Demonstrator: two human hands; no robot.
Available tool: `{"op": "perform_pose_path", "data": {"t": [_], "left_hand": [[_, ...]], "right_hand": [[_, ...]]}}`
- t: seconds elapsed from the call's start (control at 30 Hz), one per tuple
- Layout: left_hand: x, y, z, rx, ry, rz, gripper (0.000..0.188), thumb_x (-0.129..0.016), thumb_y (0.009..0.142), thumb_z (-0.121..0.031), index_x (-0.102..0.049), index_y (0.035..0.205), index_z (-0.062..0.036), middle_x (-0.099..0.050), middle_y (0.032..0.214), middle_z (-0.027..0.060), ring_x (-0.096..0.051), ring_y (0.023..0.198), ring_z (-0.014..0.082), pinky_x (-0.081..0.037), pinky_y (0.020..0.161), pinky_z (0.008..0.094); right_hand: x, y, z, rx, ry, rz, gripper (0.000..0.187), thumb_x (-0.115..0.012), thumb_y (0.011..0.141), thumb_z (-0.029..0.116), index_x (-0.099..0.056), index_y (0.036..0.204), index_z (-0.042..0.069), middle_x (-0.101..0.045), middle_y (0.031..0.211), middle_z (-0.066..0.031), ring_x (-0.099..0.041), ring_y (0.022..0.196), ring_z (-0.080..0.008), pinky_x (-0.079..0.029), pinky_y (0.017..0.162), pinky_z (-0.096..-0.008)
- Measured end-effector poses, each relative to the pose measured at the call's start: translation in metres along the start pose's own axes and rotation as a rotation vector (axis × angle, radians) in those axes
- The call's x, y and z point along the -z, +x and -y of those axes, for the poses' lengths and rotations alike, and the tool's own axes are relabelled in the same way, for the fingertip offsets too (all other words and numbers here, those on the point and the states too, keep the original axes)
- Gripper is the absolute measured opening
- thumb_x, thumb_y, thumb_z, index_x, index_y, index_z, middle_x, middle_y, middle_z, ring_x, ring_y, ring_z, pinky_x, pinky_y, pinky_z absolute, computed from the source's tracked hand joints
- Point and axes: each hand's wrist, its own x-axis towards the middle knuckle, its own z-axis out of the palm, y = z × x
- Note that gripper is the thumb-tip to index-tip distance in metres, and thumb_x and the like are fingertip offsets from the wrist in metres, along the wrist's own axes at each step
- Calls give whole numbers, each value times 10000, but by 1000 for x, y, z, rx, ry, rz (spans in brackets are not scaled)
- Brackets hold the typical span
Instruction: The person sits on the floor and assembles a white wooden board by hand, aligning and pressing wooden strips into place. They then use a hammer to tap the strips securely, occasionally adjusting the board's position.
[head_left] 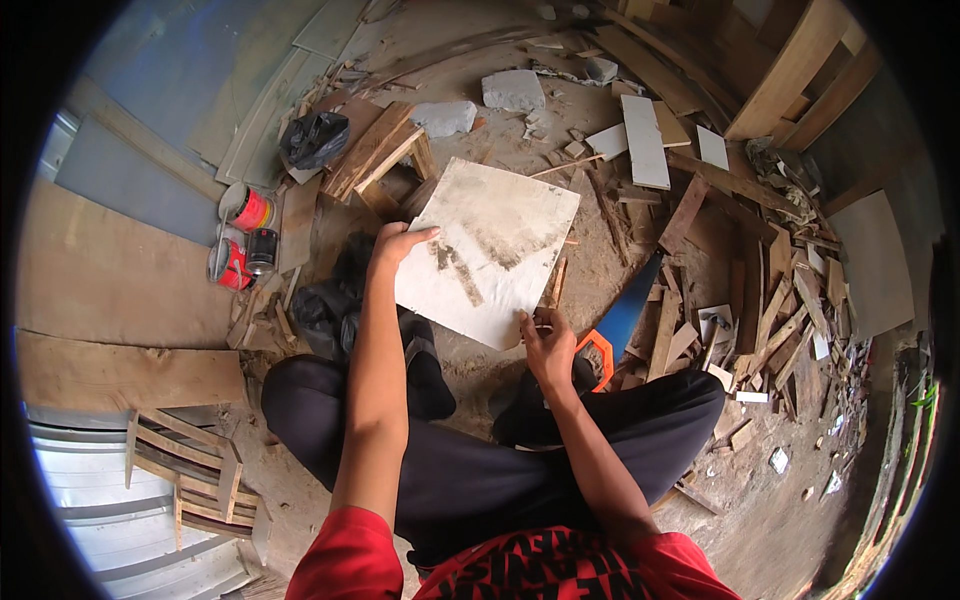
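Between my two hands is a white, roughly square board [490, 215] with dark, dirty stains across its face. It is raised over the floor in front of my crossed legs. My left hand [397, 243] grips its left edge, thumb on the face and the other fingers hidden behind. At the lower right corner, my right hand [547, 343] pinches the edge with curled fingers. Just right of that hand, a hand saw [632, 308] with a blue blade and an orange handle leans against wood scraps.
A small wooden stool [385, 155] stands beyond my left hand, a black plastic bag [315, 140] beside it. Paint cans [245, 207] sit at the left. Scrap wood [770, 300] is heaped at the right, with a white strip of board [645, 142] farther back. Concrete chunks [513, 90] lie at the back.
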Motion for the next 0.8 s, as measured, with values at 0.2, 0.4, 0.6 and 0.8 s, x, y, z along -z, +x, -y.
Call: {"op": "perform_pose_path", "data": {"t": [0.2, 0.4, 0.6, 0.8], "left_hand": [[14, 9, 16, 55, -26, -35, 515, -922, 622, -450, -648, 728, -27, -623, 769, 36, -542, 716, 139, -445, 692, 306], [19, -2, 0, 15, -12, -35, 480, -891, 683, -435, -688, 783, -12, -619, 761, 21, -517, 696, 124, -427, 647, 311], [17, -3, 23, -47, -81, -4, 409, -858, 747, -391, -709, 771, -11, -603, 709, -27, -487, 620, 80, -393, 589, 274], [8, -14, 1, 8, -31, 7, 355, -831, 797, -335, -713, 821, 0, -647, 757, 6, -549, 653, 100, -437, 617, 282]], "right_hand": [[-6, -3, -4, 99, -168, -2, 332, -751, 899, 206, -627, 1010, -81, -663, 771, -108, -651, 712, -164, -518, 650, -311], [-14, -5, -16, 210, -167, -48, 332, -741, 900, 189, -604, 1055, -71, -645, 804, -119, -658, 725, -194, -525, 666, -325], [-14, -20, -10, 162, -170, -29, 380, -795, 849, 189, -594, 1055, -59, -634, 872, -143, -668, 735, -220, -531, 667, -339], [-5, -28, -3, 164, -183, 32, 614, -840, 795, 233, -512, 1220, -66, -561, 1019, -198, -626, 888, -315, -525, 762, -398]]}}
